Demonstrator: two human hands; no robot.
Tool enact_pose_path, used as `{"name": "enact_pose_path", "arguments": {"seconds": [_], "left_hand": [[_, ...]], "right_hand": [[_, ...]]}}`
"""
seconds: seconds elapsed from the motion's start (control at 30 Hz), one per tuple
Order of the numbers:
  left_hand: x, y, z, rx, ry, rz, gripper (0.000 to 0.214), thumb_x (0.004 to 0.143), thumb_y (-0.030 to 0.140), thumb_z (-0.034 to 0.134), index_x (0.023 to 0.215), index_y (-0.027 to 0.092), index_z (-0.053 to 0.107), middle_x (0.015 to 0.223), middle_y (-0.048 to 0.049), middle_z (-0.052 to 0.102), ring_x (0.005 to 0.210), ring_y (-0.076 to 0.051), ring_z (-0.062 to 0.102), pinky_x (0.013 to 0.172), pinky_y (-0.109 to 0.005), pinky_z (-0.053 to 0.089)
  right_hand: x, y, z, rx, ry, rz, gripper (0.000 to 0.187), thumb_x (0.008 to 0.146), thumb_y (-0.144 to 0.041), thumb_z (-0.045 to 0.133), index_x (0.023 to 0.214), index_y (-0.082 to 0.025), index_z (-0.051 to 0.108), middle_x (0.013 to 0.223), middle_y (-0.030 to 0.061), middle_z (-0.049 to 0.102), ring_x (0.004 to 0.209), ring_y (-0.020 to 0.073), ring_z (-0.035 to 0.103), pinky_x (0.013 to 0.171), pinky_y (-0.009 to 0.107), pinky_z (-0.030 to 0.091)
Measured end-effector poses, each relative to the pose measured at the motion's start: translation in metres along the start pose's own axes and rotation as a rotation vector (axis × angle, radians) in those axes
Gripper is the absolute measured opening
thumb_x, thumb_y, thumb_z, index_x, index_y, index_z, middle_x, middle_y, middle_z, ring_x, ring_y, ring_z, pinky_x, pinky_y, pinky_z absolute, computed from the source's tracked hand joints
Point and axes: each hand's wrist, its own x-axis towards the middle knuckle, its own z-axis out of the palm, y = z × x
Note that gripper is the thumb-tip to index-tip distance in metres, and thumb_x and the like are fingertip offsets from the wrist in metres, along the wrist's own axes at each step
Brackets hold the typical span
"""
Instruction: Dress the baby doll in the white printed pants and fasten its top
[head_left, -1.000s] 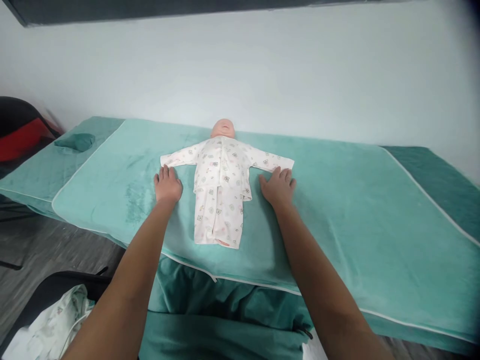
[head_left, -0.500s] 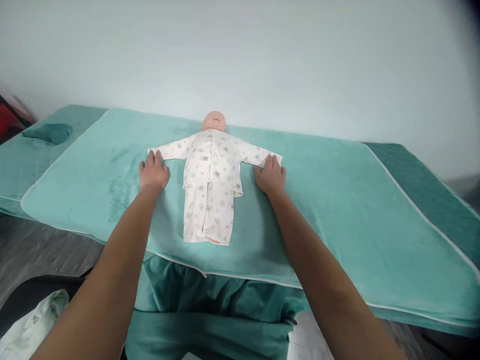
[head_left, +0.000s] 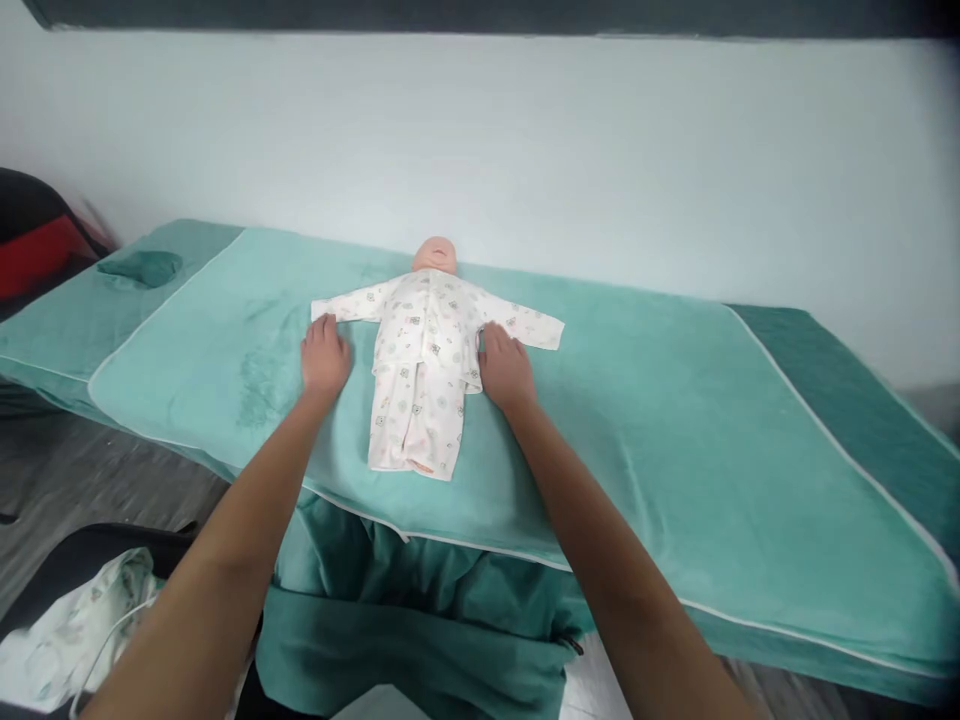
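A baby doll [head_left: 435,256] lies on the bed with its head toward the wall. It wears a white printed long-sleeved top [head_left: 424,325] and matching trousers [head_left: 416,425], whose legs end near the bed's front. Both sleeves are stretched out sideways. My left hand [head_left: 325,358] rests by the cuff of the left-hand sleeve, its fingers extended and the tips touching the fabric. Beside the doll's body, my right hand [head_left: 507,368] lies with fingers stretched at the lower edge of the other sleeve, near the armpit.
A green velvety cover [head_left: 675,450] with white piping spreads over the bed, which stands against a pale wall [head_left: 487,140]. White printed cloth [head_left: 82,630] lies on a dark chair at the lower left. A red and black chair [head_left: 41,255] stands at the far left.
My right hand has moved left from the sleeve's cuff toward the doll's armpit. My left hand stays by its cuff. The view has tilted up a little, showing a dark band on the wall.
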Motion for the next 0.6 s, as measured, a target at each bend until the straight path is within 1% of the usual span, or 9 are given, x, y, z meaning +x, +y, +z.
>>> {"name": "enact_pose_path", "arguments": {"seconds": [0.1, 0.17, 0.27, 0.33, 0.37, 0.4, 0.47, 0.53, 0.6], "left_hand": [[-0.027, 0.017, -0.003, -0.156, -0.03, -0.058, 0.042, 0.097, 0.027, 0.042, 0.128, 0.014, 0.067, 0.128, -0.0176, 0.07, 0.123, -0.033, 0.06, 0.108, -0.049, 0.044], [-0.042, 0.031, -0.005, -0.292, -0.072, -0.06, 0.039, 0.098, 0.034, 0.043, 0.118, 0.016, 0.072, 0.119, -0.0139, 0.074, 0.116, -0.031, 0.064, 0.107, -0.048, 0.045], [-0.051, 0.048, -0.007, -0.569, -0.139, -0.105, 0.042, 0.1, 0.043, 0.044, 0.123, 0.02, 0.07, 0.128, -0.0088, 0.073, 0.12, -0.027, 0.064, 0.11, -0.043, 0.045], [-0.049, 0.055, -0.007, -0.733, -0.175, -0.194, 0.048, 0.099, 0.049, 0.047, 0.133, 0.021, 0.065, 0.138, -0.0078, 0.068, 0.126, -0.026, 0.062, 0.113, -0.04, 0.044], [-0.046, 0.058, -0.007, -0.782, -0.202, -0.229, 0.052, 0.098, 0.052, 0.05, 0.137, 0.02, 0.062, 0.142, -0.008, 0.066, 0.128, -0.026, 0.061, 0.114, -0.04, 0.043], [-0.044, 0.059, -0.006, -0.806, -0.233, -0.247, 0.056, 0.096, 0.054, 0.053, 0.14, 0.021, 0.06, 0.144, -0.0081, 0.064, 0.131, -0.027, 0.06, 0.116, -0.041, 0.042], [-0.039, 0.061, -0.005, -0.817, -0.299, -0.239, 0.062, 0.092, 0.058, 0.059, 0.144, 0.024, 0.057, 0.145, -0.0071, 0.063, 0.135, -0.029, 0.057, 0.119, -0.044, 0.038], [-0.036, 0.064, -0.004, -0.831, -0.341, -0.216, 0.066, 0.088, 0.06, 0.064, 0.146, 0.027, 0.055, 0.146, -0.005, 0.063, 0.139, -0.031, 0.054, 0.121, -0.046, 0.036], [-0.034, 0.067, -0.004, -0.862, -0.344, -0.216, 0.068, 0.086, 0.059, 0.067, 0.145, 0.029, 0.056, 0.146, -0.004, 0.063, 0.14, -0.033, 0.054, 0.122, -0.047, 0.035]], "right_hand": [[-0.017, -0.015, 0.003, 0.083, -0.068, -0.032, 0.057, 0.097, -0.018, 0.036, 0.153, -0.008, 0.043, 0.159, 0.0169, 0.047, 0.15, 0.0327, 0.04, 0.121, 0.052, 0.033], [-0.028, -0.02, 0.005, 0.165, -0.043, -0.03, 0.059, 0.093, -0.014, 0.039, 0.151, -0.01, 0.047, 0.157, 0.0153, 0.05, 0.148, 0.0321, 0.041, 0.121, 0.052, 0.034], [-0.036, -0.018, 0.004, 0.357, 0.098, 0.045, 0.053, 0.093, -0.015, 0.036, 0.142, -0.015, 0.055, 0.15, 0.0131, 0.058, 0.141, 0.0273, 0.049, 0.118, 0.046, 0.039], [-0.035, -0.016, 0.0, 0.487, 0.21, 0.183, 0.044, 0.098, -0.026, 0.034, 0.131, -0.017, 0.062, 0.137, 0.0142, 0.065, 0.127, 0.0273, 0.058, 0.109, 0.045, 0.045], [-0.033, -0.016, -0.001, 0.541, 0.235, 0.251, 0.043, 0.1, -0.033, 0.034, 0.125, -0.018, 0.064, 0.128, 0.0145, 0.069, 0.118, 0.0275, 0.062, 0.103, 0.043, 0.048], [-0.031, -0.018, -0.003, 0.58, 0.23, 0.297, 0.043, 0.101, -0.041, 0.034, 0.119, -0.018, 0.066, 0.118, 0.0137, 0.072, 0.109, 0.0273, 0.064, 0.096, 0.042, 0.05], [-0.026, -0.026, -0.006, 0.597, 0.151, 0.322, 0.043, 0.101, -0.052, 0.038, 0.107, -0.02, 0.067, 0.102, 0.01, 0.073, 0.094, 0.0258, 0.065, 0.084, 0.037, 0.049], [-0.02, -0.037, -0.006, 0.53, 0.063, 0.306, 0.043, 0.101, -0.055, 0.038, 0.095, -0.022, 0.064, 0.093, 0.0078, 0.072, 0.087, 0.025, 0.063, 0.077, 0.034, 0.044], [-0.014, -0.048, -0.003, 0.445, 0.025, 0.284, 0.043, 0.103, -0.051, 0.032, 0.088, -0.023, 0.06, 0.09, 0.0077, 0.069, 0.084, 0.0245, 0.061, 0.074, 0.033, 0.041]]}}
